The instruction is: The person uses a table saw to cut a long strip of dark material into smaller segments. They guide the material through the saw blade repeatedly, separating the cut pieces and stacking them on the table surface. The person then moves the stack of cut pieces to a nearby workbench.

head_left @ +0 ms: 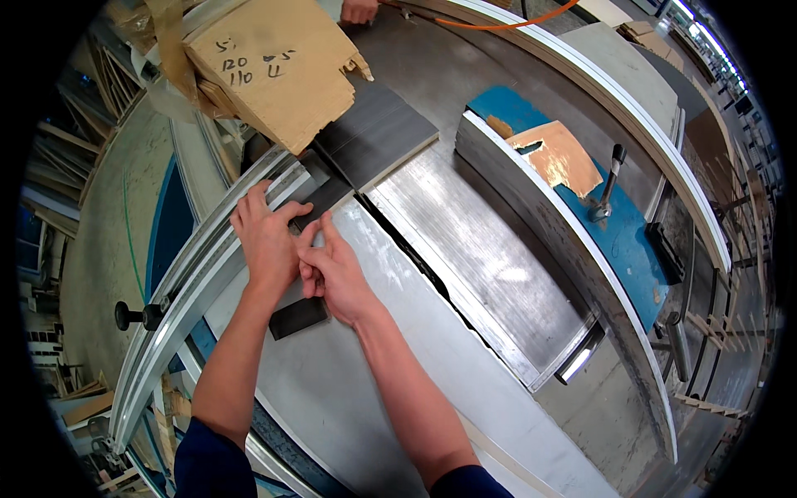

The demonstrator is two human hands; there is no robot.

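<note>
A dark grey board (382, 137) lies flat on the saw table, and a narrower dark strip (325, 202) lies beside it, left of the slot. My left hand (270, 241) rests against the aluminium fence (286, 178), fingers stretched along it and thumb out over the strip. My right hand (339, 274) is close beside it, forefinger reaching to the strip's near end, its other fingers partly bent. A short dark block (299, 318) lies on the pale sliding table (365, 373), just below my right hand. Whether either hand grips the strip is not clear; the fingertips overlap it.
A torn cardboard box (274, 70) hangs over the far end of the board. Another person's hand (359, 10) is at the far edge. To the right stand a long rip fence (564, 224) and a blue plate (614, 241) with a clamp lever (610, 183). An orange hose (498, 25) crosses behind.
</note>
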